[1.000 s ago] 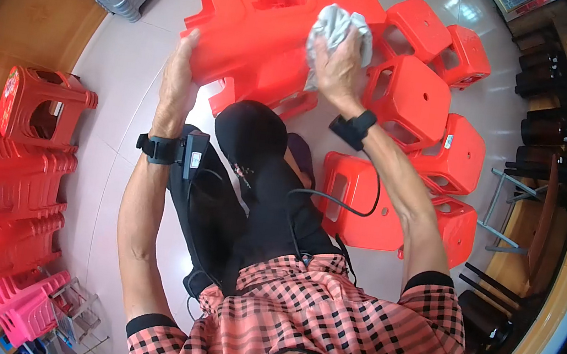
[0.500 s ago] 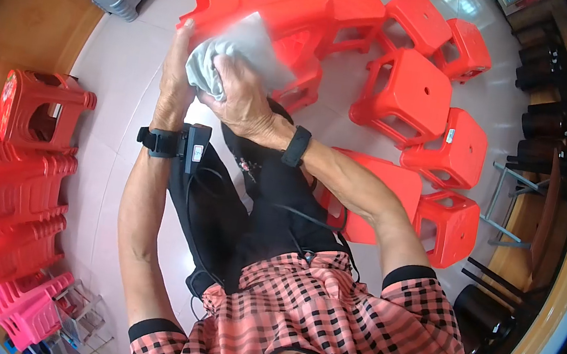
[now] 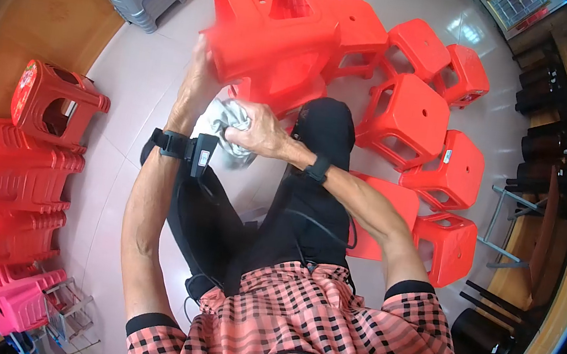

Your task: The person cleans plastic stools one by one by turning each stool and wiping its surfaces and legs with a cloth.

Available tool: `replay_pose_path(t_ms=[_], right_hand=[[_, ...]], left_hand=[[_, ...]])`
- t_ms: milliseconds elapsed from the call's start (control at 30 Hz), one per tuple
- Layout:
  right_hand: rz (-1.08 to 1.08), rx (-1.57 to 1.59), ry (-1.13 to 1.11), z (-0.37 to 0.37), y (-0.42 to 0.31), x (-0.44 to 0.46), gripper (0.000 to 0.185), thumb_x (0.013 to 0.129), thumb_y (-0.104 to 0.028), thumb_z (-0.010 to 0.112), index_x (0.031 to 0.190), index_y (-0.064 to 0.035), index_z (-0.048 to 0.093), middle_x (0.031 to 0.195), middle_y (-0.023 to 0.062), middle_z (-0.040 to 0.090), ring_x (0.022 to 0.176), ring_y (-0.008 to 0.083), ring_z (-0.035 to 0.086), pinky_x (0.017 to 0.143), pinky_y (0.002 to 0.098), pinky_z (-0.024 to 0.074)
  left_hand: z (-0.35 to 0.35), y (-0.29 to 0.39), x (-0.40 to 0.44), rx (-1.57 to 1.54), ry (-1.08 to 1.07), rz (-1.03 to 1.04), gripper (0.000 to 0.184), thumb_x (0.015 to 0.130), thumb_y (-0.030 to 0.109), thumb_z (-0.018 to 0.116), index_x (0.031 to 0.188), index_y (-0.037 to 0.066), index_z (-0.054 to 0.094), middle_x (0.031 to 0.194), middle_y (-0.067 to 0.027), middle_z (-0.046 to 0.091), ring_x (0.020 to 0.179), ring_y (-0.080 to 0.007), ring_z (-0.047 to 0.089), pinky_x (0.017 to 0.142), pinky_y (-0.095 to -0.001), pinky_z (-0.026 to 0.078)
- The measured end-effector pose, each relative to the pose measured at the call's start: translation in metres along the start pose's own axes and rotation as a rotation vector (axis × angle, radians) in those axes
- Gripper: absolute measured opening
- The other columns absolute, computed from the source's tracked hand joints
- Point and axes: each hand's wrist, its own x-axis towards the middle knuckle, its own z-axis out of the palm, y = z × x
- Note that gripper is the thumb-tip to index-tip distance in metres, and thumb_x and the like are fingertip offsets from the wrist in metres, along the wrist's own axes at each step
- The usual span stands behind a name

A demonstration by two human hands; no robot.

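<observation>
Grasping the tilted red stool (image 3: 273, 36) by its left edge with the left hand (image 3: 197, 78), wrapping the fingers partly out of sight behind it. Holding the stool ahead of the knees (image 3: 328, 124), beside other red stools (image 3: 411, 102). Clutching a crumpled pale cloth (image 3: 218, 120) in the right hand (image 3: 264, 133), bunching the fingers around it just below the stool and near the left wrist (image 3: 178, 124). Leaving contact between cloth and stool unclear. Compared with half a second ago, carrying the cloth lower, from over the stool's face toward the lap; gripping the same edge with the left hand; spreading the knees wider.
</observation>
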Motion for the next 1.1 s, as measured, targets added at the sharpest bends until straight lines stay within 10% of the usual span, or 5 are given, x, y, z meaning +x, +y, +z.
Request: replay_pose_path(t_ms=[233, 333, 600, 900, 1100], right_hand=[[-0.582, -0.481, 0.417, -0.059, -0.079, 0.073, 0.042, 0.068, -0.027, 0.069, 0.100, -0.0008, 0.060, 0.081, 0.0199, 0.061, 0.078, 0.0346, 0.063, 0.072, 0.0441, 0.0496], [-0.213, -0.462, 0.138, -0.065, -0.076, 0.113, 0.046, 0.068, -0.035, 0.070, 0.100, -0.0033, 0.061, 0.087, 0.0206, 0.060, 0.085, 0.0347, 0.061, 0.076, 0.0453, 0.0487], [-0.542, -0.708, 0.427, -0.013, -0.036, 0.086, 0.043, 0.073, -0.025, 0.074, 0.105, -0.0049, 0.054, 0.096, 0.0206, 0.059, 0.093, 0.0392, 0.058, 0.079, 0.0483, 0.0479], [0.284, -0.605, -0.172, -0.004, 0.070, 0.004, 0.052, 0.077, -0.021, 0.069, 0.122, -0.0010, 0.053, 0.102, 0.0205, 0.063, 0.097, 0.0328, 0.064, 0.085, 0.0371, 0.0506], [0.407, 0.049, -0.187, -0.030, 0.095, 0.012, 0.046, 0.083, -0.031, 0.065, 0.118, -0.0018, 0.055, 0.097, 0.0091, 0.063, 0.091, 0.0179, 0.060, 0.082, 0.0322, 0.0489]], left_hand=[[0.014, -0.001, -0.026, -0.076, -0.014, 0.111, 0.090, 0.090, 0.072, 0.024, 0.143, 0.000, 0.033, 0.141, -0.0153, 0.044, 0.130, -0.0275, 0.043, 0.110, -0.0420, 0.031], [0.009, -0.012, -0.010, -0.221, -0.029, 0.174, 0.083, 0.094, 0.068, 0.020, 0.132, -0.002, 0.045, 0.126, -0.0115, 0.053, 0.116, -0.0239, 0.049, 0.103, -0.0395, 0.036], [0.021, -0.002, -0.026, -0.293, 0.058, 0.207, 0.092, 0.089, 0.074, 0.024, 0.141, -0.002, 0.032, 0.143, -0.0172, 0.040, 0.131, -0.0276, 0.040, 0.109, -0.0447, 0.031], [-0.007, -0.014, -0.007, -0.109, -0.137, 0.229, 0.086, 0.092, 0.067, 0.031, 0.138, -0.006, 0.036, 0.138, -0.0206, 0.045, 0.126, -0.0294, 0.046, 0.110, -0.0410, 0.031], [-0.051, -0.039, -0.026, 0.293, 0.279, -0.009, 0.063, 0.091, 0.050, 0.054, 0.127, -0.001, 0.050, 0.110, -0.0129, 0.061, 0.103, -0.0213, 0.056, 0.086, -0.0360, 0.045]])
